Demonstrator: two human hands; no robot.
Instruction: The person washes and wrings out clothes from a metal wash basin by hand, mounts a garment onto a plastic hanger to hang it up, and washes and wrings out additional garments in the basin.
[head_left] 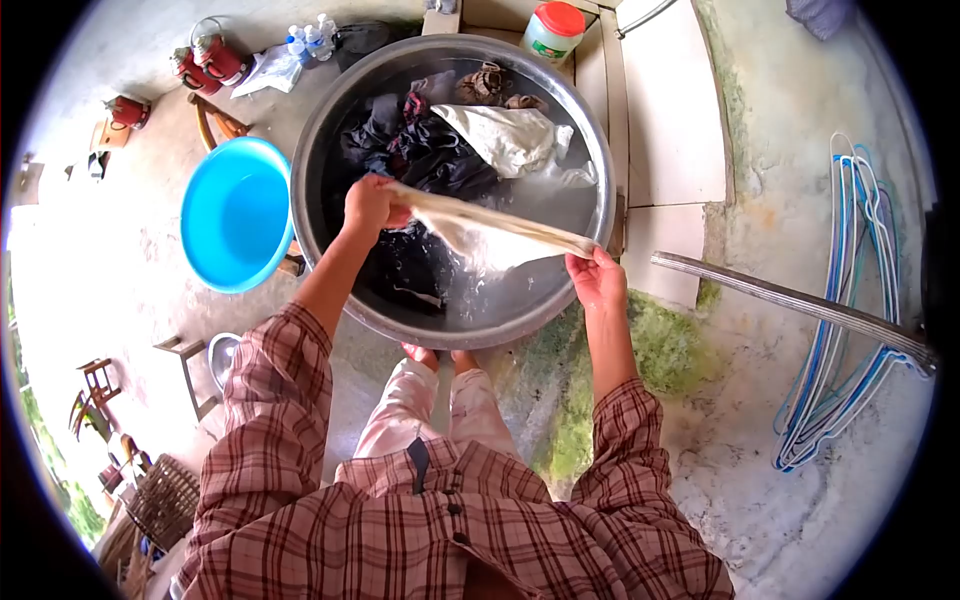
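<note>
A large round metal basin holds water, dark clothes and a white cloth. Above its near half, a wet cream-white cloth is stretched between my two hands. My left hand grips its left end, over the basin's left part. At the basin's right rim, my right hand pinches the other end between thumb and fingers. The cloth's lower part hangs down toward the water.
To the left is a blue tub beside the basin. A red-lidded jar stands behind the basin. A metal pole and hangers are at right. Red flasks and a wicker basket are at left.
</note>
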